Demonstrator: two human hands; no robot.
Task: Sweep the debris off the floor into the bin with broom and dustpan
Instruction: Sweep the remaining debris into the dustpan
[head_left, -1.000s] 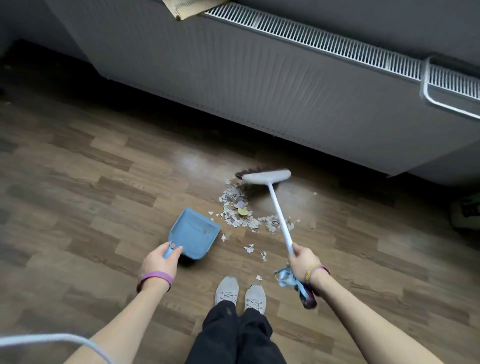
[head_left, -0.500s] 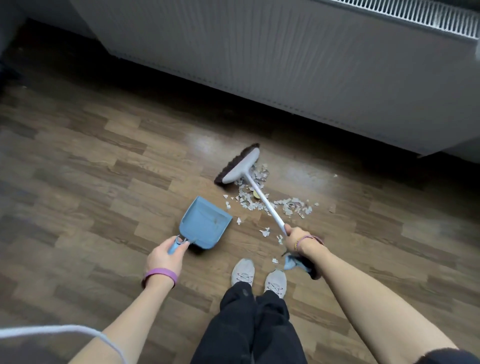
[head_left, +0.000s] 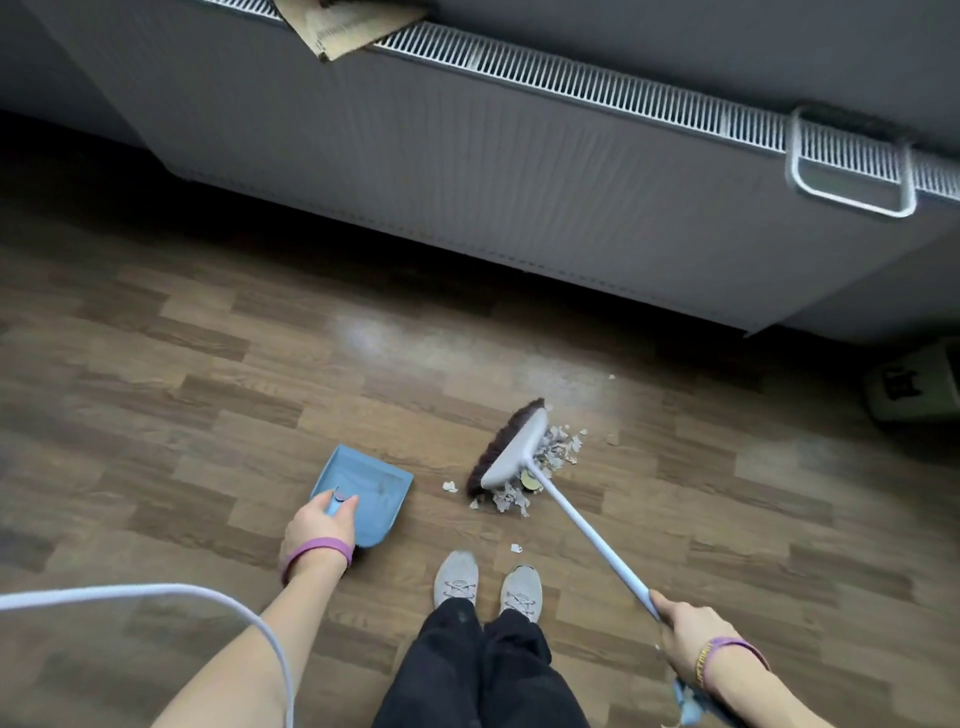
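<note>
A blue dustpan (head_left: 370, 483) lies on the wooden floor, and my left hand (head_left: 318, 522) grips its handle. My right hand (head_left: 691, 634) holds the end of a white broom handle (head_left: 592, 540). The broom head (head_left: 511, 449), white with dark bristles, rests on the floor to the right of the dustpan. A pile of pale paper scraps (head_left: 553, 457) lies against the right side of the broom head. Loose scraps (head_left: 449, 486) lie between broom and dustpan, and another (head_left: 516, 547) is near my shoes. No bin is clearly visible.
A long grey radiator (head_left: 519, 171) runs along the wall ahead, with cardboard (head_left: 343, 28) on top. My two feet in pale shoes (head_left: 488, 582) stand behind the debris. A white cable (head_left: 156, 592) crosses the lower left. A pale box (head_left: 914, 389) sits at the far right.
The broom head has swung around to the left side of the scraps and pushed them into a tighter pile. My right hand has pulled back and to the right. The dustpan has hardly moved.
</note>
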